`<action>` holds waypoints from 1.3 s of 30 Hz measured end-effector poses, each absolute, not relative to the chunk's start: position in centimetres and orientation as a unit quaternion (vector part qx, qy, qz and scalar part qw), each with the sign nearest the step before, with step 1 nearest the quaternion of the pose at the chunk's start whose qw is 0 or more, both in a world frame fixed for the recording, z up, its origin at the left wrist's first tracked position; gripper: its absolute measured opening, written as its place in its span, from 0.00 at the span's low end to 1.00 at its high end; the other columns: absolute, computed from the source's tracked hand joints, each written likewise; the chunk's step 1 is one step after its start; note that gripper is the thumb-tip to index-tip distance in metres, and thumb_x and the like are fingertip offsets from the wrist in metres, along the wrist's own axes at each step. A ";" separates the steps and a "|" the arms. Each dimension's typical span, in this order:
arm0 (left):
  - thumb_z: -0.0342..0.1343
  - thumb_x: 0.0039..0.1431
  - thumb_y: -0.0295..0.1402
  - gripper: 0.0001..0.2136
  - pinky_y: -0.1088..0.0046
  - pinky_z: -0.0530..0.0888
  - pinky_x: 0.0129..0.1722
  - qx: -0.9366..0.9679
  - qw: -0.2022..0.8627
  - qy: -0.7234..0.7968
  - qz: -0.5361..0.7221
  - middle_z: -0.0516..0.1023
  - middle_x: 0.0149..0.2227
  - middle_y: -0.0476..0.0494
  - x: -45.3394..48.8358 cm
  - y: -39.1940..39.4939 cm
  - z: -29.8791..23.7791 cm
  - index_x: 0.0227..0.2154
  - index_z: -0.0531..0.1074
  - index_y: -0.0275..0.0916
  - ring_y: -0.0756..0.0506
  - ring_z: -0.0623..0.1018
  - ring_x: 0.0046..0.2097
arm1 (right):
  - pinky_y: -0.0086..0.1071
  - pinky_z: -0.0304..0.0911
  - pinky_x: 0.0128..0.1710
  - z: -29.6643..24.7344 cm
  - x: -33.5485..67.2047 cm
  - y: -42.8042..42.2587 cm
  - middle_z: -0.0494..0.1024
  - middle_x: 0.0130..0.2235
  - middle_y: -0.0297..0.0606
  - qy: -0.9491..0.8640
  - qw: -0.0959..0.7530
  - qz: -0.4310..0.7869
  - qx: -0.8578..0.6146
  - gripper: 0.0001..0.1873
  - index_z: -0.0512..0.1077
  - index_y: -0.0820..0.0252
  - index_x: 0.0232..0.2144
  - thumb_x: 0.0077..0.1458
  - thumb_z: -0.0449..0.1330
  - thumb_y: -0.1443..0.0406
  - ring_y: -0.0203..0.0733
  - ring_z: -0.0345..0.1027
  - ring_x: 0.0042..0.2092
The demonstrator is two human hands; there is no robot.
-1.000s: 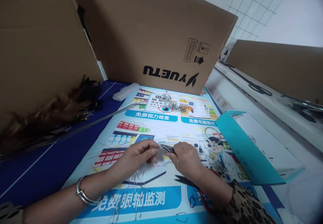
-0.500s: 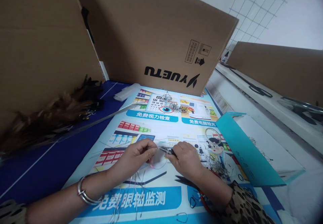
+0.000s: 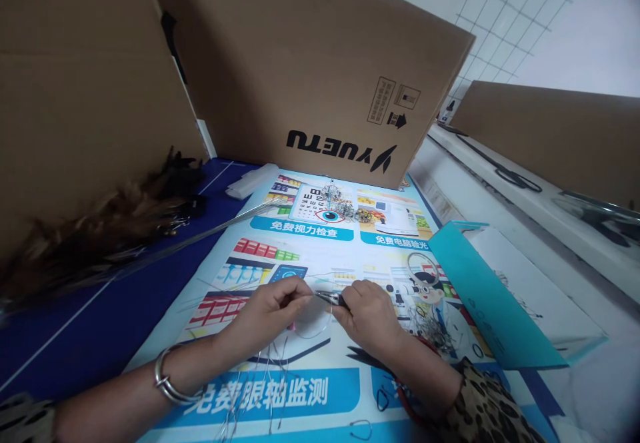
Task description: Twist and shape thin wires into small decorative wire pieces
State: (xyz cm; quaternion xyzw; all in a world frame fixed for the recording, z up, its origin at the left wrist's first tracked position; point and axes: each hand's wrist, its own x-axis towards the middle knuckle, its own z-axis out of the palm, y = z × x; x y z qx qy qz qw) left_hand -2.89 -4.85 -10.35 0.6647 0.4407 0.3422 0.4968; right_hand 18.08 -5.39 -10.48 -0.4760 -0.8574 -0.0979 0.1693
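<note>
My left hand (image 3: 280,310) is closed in a pinch on a thin wire (image 3: 329,328) that curves in a loop below the fingertips. My right hand (image 3: 370,313) wraps round a pair of small pliers (image 3: 327,296), whose jaws point left and meet the wire at my left fingertips. A bit of pink shows under my left fingers, too small to make out. Beneath my right forearm lie scissors (image 3: 369,358) with red handles, partly hidden. Several loose wire pieces (image 3: 270,380) lie on the printed sheet near my left forearm.
Tangled wire clusters (image 3: 345,210) lie at the back, another wire bundle (image 3: 433,326) at right. An open teal box (image 3: 500,303) stands on the right. Brown feathers (image 3: 115,223) and long wires (image 3: 215,230) lie left. Cardboard (image 3: 310,63) walls in the back.
My left fingers have rolled slightly, and less of the pink bit shows beneath them. The wire loop under the pliers stands out rounder. Both forearms have stayed nearly in place.
</note>
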 end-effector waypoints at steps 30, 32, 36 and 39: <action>0.52 0.52 0.28 0.20 0.70 0.70 0.38 0.610 0.611 0.360 0.354 0.73 0.38 0.43 -2.8 -4.6 -11.0 0.49 0.60 0.39 0.47 0.73 0.38 | 0.30 0.43 0.24 -9.3 17.7 -5.3 0.76 0.29 0.34 -0.809 0.050 0.018 -0.585 0.21 0.69 0.58 0.28 0.59 0.46 0.50 0.38 0.68 0.30; 0.53 0.53 0.30 0.19 0.69 0.70 0.40 0.637 0.568 0.387 0.350 0.73 0.40 0.42 -2.8 -4.8 -10.9 0.48 0.61 0.39 0.46 0.73 0.40 | 0.30 0.43 0.24 -9.2 17.7 -5.4 0.76 0.29 0.35 -0.805 0.045 0.020 -0.591 0.22 0.69 0.58 0.28 0.59 0.46 0.50 0.39 0.69 0.31; 0.48 0.59 0.38 0.11 0.70 0.71 0.36 0.649 0.524 0.444 0.328 0.75 0.35 0.43 -2.8 -4.9 -10.3 0.41 0.66 0.38 0.46 0.74 0.36 | 0.30 0.43 0.24 -9.0 17.7 -5.6 0.76 0.29 0.35 -0.809 0.035 0.027 -0.586 0.22 0.69 0.59 0.28 0.59 0.46 0.50 0.39 0.69 0.31; 0.46 0.60 0.39 0.12 0.71 0.71 0.33 0.636 0.538 0.445 0.329 0.75 0.30 0.45 -2.8 -4.5 -10.2 0.39 0.66 0.37 0.48 0.74 0.31 | 0.30 0.43 0.24 -9.1 17.6 -5.7 0.76 0.29 0.36 -0.815 0.040 0.028 -0.578 0.22 0.69 0.59 0.28 0.59 0.46 0.50 0.39 0.69 0.31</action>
